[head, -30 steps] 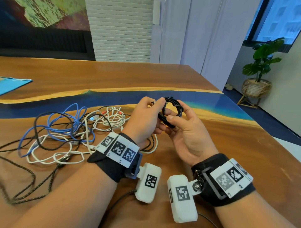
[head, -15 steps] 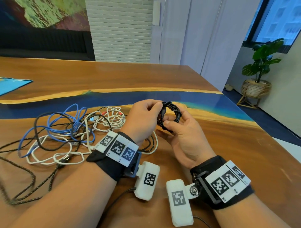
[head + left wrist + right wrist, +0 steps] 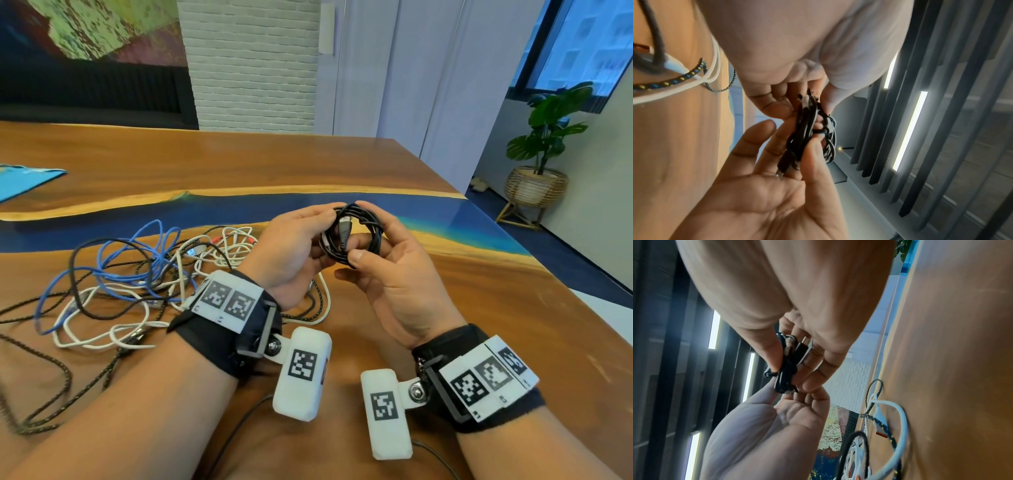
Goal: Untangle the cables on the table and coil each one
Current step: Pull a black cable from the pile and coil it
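A small black cable coil [image 3: 354, 236] is held above the table between both hands, its plug end lying across the loop. My left hand [image 3: 301, 240] pinches the coil's left side, and my right hand [image 3: 380, 250] holds its right side with thumb and fingers around the loops. The same black cable coil [image 3: 809, 134] shows edge-on in the left wrist view, and as the black coil [image 3: 786, 363] in the right wrist view. A tangle of cables [image 3: 137, 281] lies on the table to the left: blue, white, black and braided ones.
The wooden table [image 3: 513, 335] has a blue resin stripe [image 3: 222, 209] across its middle. A light blue sheet [image 3: 24, 181] lies at the far left. A potted plant [image 3: 541, 161] stands on the floor beyond the table's right edge.
The coil has been turned and tidied between the fingers; its plug now lies across the loop. Both hands stayed in about the same place over the table.
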